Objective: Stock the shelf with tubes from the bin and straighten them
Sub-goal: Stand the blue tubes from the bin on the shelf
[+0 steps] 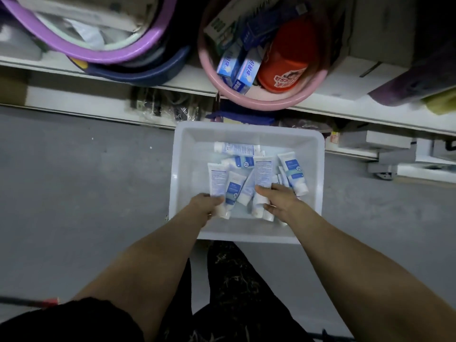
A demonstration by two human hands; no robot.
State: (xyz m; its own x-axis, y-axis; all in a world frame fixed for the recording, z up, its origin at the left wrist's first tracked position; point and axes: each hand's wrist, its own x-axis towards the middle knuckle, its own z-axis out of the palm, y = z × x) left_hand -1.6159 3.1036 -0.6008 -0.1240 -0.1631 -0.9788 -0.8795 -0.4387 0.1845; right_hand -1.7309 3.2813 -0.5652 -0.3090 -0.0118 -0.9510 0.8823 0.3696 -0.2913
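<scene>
A white plastic bin (187, 154) stands on the grey floor in front of the shelf (333, 112). Several white and blue tubes (238, 148) lie loose inside it. My left hand (203, 206) reaches into the bin's near left part and grips two tubes (222, 183) by their cap ends. My right hand (278, 199) is in the near right part and grips a tube (262, 172) standing up from the pile, with more tubes (293, 172) right beside it.
On the low shelf a pink basin (278, 101) holds toothpaste boxes (243, 71) and an orange lid. Purple and dark blue basins (103, 51) are stacked at the left. Cardboard boxes (380, 23) stand at the right. Grey floor (86, 181) lies left of the bin.
</scene>
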